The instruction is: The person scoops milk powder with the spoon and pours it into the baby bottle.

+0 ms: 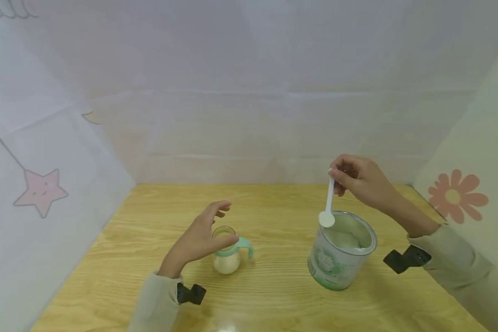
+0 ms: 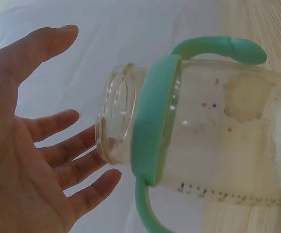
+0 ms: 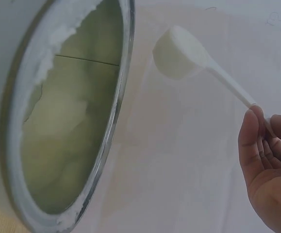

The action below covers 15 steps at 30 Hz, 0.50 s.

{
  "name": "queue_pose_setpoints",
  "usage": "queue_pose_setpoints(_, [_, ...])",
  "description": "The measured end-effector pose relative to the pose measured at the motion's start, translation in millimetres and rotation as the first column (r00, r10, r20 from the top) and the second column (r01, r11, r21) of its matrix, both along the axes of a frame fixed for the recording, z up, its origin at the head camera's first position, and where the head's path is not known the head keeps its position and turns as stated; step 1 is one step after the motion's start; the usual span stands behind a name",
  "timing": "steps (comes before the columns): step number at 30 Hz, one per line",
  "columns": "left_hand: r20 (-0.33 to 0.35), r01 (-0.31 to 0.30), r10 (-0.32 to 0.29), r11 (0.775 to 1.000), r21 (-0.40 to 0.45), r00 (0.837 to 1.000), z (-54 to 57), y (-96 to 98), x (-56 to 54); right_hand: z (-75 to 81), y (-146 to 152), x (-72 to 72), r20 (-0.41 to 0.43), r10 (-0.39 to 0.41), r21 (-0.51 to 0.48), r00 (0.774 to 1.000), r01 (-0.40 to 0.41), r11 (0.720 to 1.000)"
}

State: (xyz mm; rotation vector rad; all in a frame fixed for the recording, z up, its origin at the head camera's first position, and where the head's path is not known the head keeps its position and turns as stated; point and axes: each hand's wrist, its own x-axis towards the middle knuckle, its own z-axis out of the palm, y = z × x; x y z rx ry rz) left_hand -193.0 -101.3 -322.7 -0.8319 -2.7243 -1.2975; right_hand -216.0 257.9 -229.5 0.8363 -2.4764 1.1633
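Between its thumb and fingers my right hand (image 1: 363, 180) pinches the handle of a white measuring scoop (image 1: 327, 218). The scoop's cup, full of pale powder in the right wrist view, hangs above the left rim of an open milk powder can (image 1: 336, 263). My left hand (image 1: 199, 237) is spread with thumb and fingers apart, beside the neck of a clear baby bottle (image 1: 227, 264). The bottle stands upright and uncapped, with a mint green collar and handles (image 2: 155, 121) and white powder low inside. Whether the left fingers touch the bottle's neck I cannot tell.
Both vessels stand on a light wooden table (image 1: 274, 295), the can to the right of the bottle. Pale cloth walls (image 1: 249, 133) enclose the table at the back and sides. Powder clings to the can's metal rim (image 3: 108, 126).
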Motion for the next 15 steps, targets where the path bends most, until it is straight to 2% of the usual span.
queue_pose_setpoints(6, [0.005,-0.021,0.021,1.000,-0.021,1.000,-3.7,-7.2,-0.7,2.7,-6.2,0.0,0.013,0.010,-0.011,1.000,-0.010,1.000])
queue_pose_setpoints(15, [0.024,-0.012,0.013,0.999,-0.041,1.000,-6.1,-17.1,0.9,5.0,-13.8,-1.7,0.021,0.015,-0.016,1.000,-0.015,1.000])
